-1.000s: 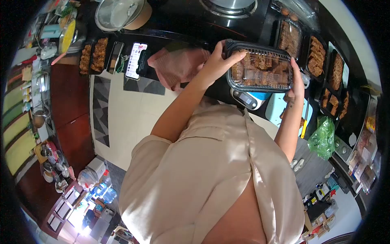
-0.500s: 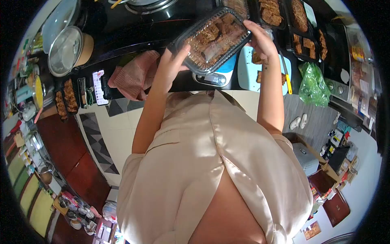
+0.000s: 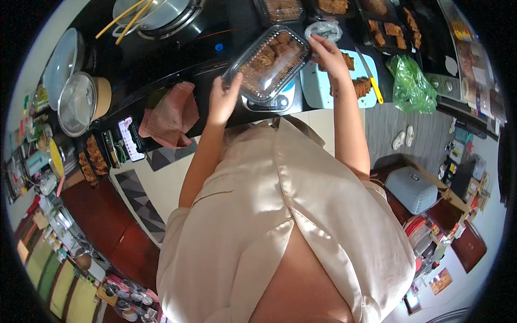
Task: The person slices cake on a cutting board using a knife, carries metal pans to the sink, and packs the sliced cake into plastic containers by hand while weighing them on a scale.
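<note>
Between my two hands is a black plastic food container point(image 3: 267, 63) with a clear lid, tilted, with browned pieces of meat inside. My left hand point(image 3: 223, 99) grips its near left end, thumb on the lid's edge. At the far right end, my right hand point(image 3: 329, 59) pinches the rim. Beneath the container sits a kitchen scale point(image 3: 272, 103), mostly covered by it. Beside it, under my right forearm, lies a light blue cutting board point(image 3: 318, 91) with browned meat pieces point(image 3: 362, 86) and a yellow-handled knife point(image 3: 375, 89).
More lidded containers point(image 3: 280, 9) and dark trays of meat point(image 3: 390, 33) stand at the back right. A green plastic bag point(image 3: 412, 86) lies right of the board. Left are a reddish cloth point(image 3: 172, 116), a phone point(image 3: 131, 139), a sieve point(image 3: 77, 105) and a pot point(image 3: 156, 13) with chopsticks.
The view has shifted, showing more of the pot and chopsticks. Both hands still hold the container, which now appears slightly lower and more level over the scale.
</note>
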`<state>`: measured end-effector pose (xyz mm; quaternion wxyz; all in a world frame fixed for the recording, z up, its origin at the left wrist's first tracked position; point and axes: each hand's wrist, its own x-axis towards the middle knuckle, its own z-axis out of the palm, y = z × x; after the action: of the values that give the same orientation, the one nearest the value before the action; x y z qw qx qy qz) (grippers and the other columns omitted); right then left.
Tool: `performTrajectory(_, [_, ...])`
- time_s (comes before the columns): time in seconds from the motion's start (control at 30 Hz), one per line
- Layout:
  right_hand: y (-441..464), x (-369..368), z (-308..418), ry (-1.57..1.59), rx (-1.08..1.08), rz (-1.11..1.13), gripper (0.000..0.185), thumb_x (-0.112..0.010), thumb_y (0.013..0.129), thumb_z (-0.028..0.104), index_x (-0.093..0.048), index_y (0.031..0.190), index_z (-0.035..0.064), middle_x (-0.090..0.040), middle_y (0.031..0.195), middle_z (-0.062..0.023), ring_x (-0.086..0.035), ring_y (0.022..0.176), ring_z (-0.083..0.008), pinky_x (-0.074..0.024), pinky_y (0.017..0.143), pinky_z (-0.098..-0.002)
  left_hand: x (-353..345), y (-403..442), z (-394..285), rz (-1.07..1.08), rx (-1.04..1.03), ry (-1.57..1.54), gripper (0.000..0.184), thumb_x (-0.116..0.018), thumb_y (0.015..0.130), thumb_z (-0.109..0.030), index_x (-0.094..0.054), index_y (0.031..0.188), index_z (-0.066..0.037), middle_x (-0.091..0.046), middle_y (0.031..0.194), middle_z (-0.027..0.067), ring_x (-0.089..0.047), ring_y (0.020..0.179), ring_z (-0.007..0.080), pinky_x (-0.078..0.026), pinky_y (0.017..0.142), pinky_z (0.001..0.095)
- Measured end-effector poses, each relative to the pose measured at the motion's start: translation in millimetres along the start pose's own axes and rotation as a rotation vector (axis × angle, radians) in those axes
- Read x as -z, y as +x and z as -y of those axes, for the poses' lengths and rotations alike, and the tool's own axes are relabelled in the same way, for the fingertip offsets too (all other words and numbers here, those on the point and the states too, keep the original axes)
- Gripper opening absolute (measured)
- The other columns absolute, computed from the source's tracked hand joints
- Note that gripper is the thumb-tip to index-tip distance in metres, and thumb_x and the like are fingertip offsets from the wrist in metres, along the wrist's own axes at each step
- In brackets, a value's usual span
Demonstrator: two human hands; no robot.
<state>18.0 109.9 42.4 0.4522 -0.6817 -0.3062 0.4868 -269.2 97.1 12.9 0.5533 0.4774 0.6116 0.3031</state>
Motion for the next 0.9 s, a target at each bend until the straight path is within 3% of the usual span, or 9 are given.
performTrajectory(0.07, [0.8,6.4,2.2,0.055,0.033,-0.011,0.046,-0.065,0.083,0.037,-0.059,0.117,0.0056,-0.063,0.101,-0.004,-0.057,0.092,-0.0136,-0.045,0.076,-0.0275,7.4,-6.6,-10.3,-0.05,0.114,-0.114,0.05,-0.061,0.085,-0.042,-0.055,0.108,0.002,-0.062,0.097,0.0093,-0.06,0.078,0.0155,-0.048,0.065,0.0263])
performTrajectory(0.13, [-3.4,13.1,3.0,0.078,0.023,-0.031,0.044,-0.063,0.084,0.038,-0.06,0.115,0.0058,-0.064,0.101,-0.0035,-0.057,0.093,-0.0141,-0.0457,0.077,-0.0273,15.3,-4.2,-5.3,-0.036,0.063,-0.145,0.044,-0.052,0.091,-0.036,-0.053,0.114,0.002,-0.061,0.098,0.0089,-0.061,0.078,0.0154,-0.049,0.061,0.0255])
performTrajectory(0.2, [-7.2,18.6,2.3,0.031,-0.02,-0.008,0.041,-0.059,0.087,0.037,-0.059,0.115,0.0059,-0.063,0.106,-0.0045,-0.058,0.095,-0.0151,-0.0461,0.084,-0.0287,20.8,0.1,2.1,0.002,0.08,-0.088,0.043,-0.051,0.092,-0.035,-0.055,0.114,0.001,-0.062,0.096,0.0091,-0.062,0.078,0.0158,-0.05,0.062,0.0258])
performTrajectory(0.57, [-16.2,30.2,-4.7,0.125,0.01,-0.04,0.04,-0.063,0.084,0.04,-0.063,0.104,0.0052,-0.064,0.092,0.0001,-0.056,0.084,-0.0099,-0.0462,0.075,-0.026,36.9,1.1,4.4,-0.089,0.096,-0.052,0.037,-0.053,0.09,-0.032,-0.057,0.113,-0.003,-0.063,0.097,0.0107,-0.062,0.074,0.0161,-0.049,0.059,0.025])
performTrajectory(0.67, [-13.0,25.6,-9.1,0.086,0.014,-0.034,0.043,-0.064,0.083,0.042,-0.063,0.105,0.0042,-0.063,0.093,-0.0005,-0.055,0.082,-0.01,-0.0462,0.073,-0.0255,33.9,4.8,7.1,-0.028,0.125,-0.069,0.047,-0.051,0.091,-0.037,-0.053,0.118,0.0,-0.061,0.103,0.0134,-0.063,0.085,0.0205,-0.052,0.066,0.0296])
performTrajectory(0.73, [-9.8,16.6,-11.0,0.055,0.024,-0.022,0.046,-0.064,0.082,0.043,-0.063,0.106,0.0034,-0.063,0.094,-0.0014,-0.054,0.081,-0.0101,-0.0461,0.071,-0.0254,24.3,5.7,6.7,-0.046,0.149,-0.186,0.042,-0.056,0.09,-0.034,-0.058,0.11,0.003,-0.063,0.096,0.0105,-0.062,0.074,0.018,-0.05,0.058,0.0254])
performTrajectory(0.83, [2.1,-2.7,-13.5,-0.033,0.074,0.036,0.056,-0.066,0.079,0.045,-0.06,0.114,0.0015,-0.062,0.098,-0.0065,-0.056,0.084,-0.0133,-0.0473,0.066,-0.0272,11.0,3.8,2.4,0.062,0.134,-0.234,0.041,-0.059,0.088,-0.036,-0.062,0.098,0.004,-0.062,0.086,0.0089,-0.062,0.069,0.0162,-0.051,0.056,0.0256])
performTrajectory(0.9, [5.9,-9.8,-22.4,-0.123,0.138,-0.006,0.054,-0.07,0.077,0.041,-0.06,0.108,-0.0019,-0.06,0.098,-0.0062,-0.058,0.081,-0.0146,-0.0483,0.062,-0.0266,5.2,6.2,13.4,0.019,0.051,-0.147,0.04,-0.058,0.088,-0.037,-0.063,0.09,0.003,-0.062,0.076,0.0064,-0.059,0.063,0.0139,-0.049,0.056,0.0244])
